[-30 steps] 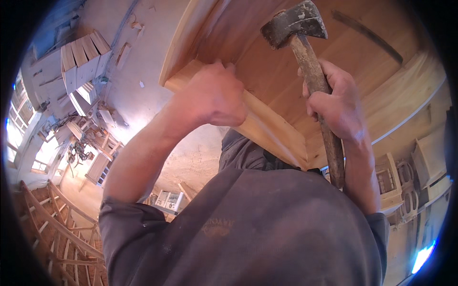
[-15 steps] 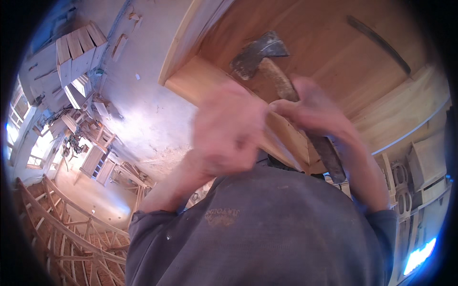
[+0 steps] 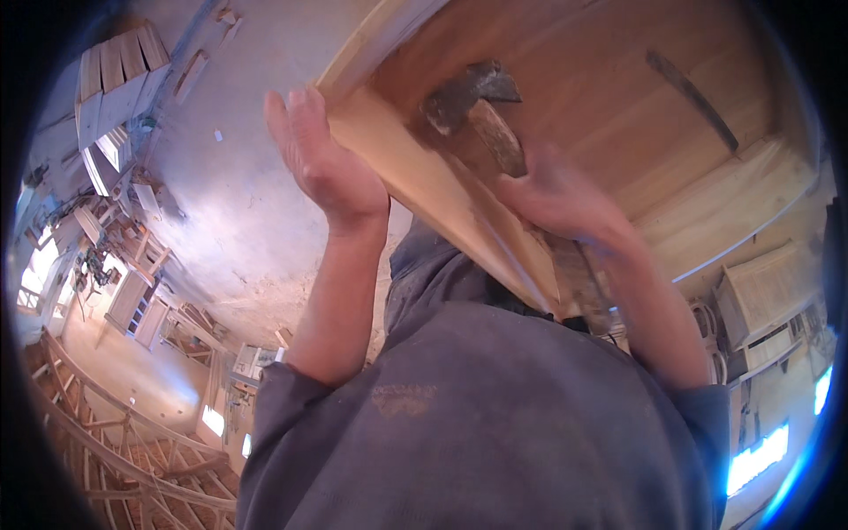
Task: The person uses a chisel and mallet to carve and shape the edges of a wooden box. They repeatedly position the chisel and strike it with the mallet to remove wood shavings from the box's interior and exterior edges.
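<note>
A hatchet (image 3: 495,128) with a worn dark metal head and a wooden handle lies across my right hand (image 3: 561,190), whose fingers are wrapped round the handle. Its head is over the brown inner panel of a large wooden piece (image 3: 574,71) with raised pale side boards. My left hand (image 3: 327,163) is at the outer side of the near board (image 3: 397,159), fingers stretched up by its corner. The palm seems to rest against the board, and nothing shows in it. The handle's lower end is blurred beside my right forearm.
A dark narrow strip (image 3: 693,99) lies on the panel. Wooden boxes (image 3: 119,84) stand on the concrete floor (image 3: 238,194) at the far left. Wooden furniture (image 3: 764,291) stands at the right, and roof timbers (image 3: 115,433) show at lower left.
My left hand has moved left and up from beside my right hand to the board's corner, its fingers now extended. The hatchet has shifted slightly left in my right hand's hold.
</note>
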The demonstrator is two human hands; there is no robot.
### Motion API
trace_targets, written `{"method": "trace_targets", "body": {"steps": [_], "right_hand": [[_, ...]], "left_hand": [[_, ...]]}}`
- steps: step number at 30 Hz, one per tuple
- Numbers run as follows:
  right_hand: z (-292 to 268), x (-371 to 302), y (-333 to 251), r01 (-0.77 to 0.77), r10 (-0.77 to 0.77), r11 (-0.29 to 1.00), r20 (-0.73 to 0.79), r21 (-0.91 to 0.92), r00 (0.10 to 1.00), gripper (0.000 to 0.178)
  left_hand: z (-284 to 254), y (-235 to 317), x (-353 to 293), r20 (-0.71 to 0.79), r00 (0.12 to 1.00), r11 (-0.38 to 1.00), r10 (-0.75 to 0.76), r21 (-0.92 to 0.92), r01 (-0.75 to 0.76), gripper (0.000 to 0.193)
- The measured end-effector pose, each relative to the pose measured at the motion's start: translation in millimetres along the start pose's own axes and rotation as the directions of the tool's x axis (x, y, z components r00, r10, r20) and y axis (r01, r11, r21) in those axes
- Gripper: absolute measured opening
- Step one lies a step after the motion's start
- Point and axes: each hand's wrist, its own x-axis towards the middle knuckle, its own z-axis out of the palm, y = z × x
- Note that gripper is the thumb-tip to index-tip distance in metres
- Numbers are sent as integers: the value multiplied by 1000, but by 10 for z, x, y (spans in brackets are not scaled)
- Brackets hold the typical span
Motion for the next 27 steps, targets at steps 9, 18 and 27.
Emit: {"method": "trace_targets", "body": {"steps": [9, 18, 27], "right_hand": [[-250, -269, 426, -92, 88, 995, -109, -34, 990, 29], [-827, -677, 564, 35, -13, 998, -362, 56, 932, 43], [-829, -925, 738, 268, -203, 955, -375, 130, 904, 65]], "left_hand": [[1, 435, -55, 298, 819, 462, -491, -708, 534, 49], [-92, 466, -410, 521, 691, 368, -501, -594, 715, 43], [-407, 852, -321, 429, 671, 645, 605, 230, -729, 41]]}}
